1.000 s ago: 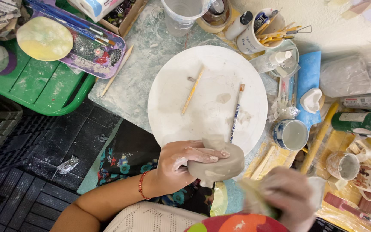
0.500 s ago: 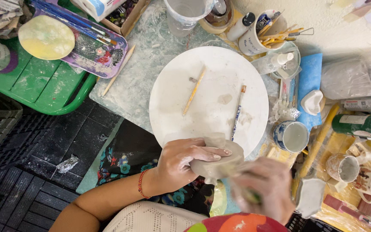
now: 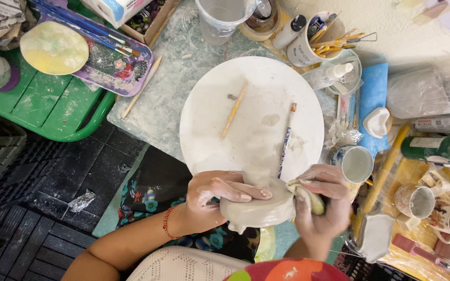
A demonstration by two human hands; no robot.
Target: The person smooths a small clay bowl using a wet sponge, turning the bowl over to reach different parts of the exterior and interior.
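Grey, round slab of wet clay (image 3: 259, 208) is being cradled between both hands just below the round white board (image 3: 251, 117). Left hand (image 3: 212, 200) is clamping it, fingers lying flat across its top, apparently steadying it. Right hand (image 3: 321, 205) is closing around a yellowish damp sponge (image 3: 308, 198), pressing it against the slab's edge, likely smoothing it. Beyond the hands, a wooden stick (image 3: 234, 111) and a blue-handled brush (image 3: 286, 140) are lying on the board.

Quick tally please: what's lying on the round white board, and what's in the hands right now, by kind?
Wooden stick on round white board: 1
Paintbrush: 1
Grey clay piece, held by left hand: 1
Yellowish sponge in right hand: 1
Total: 4
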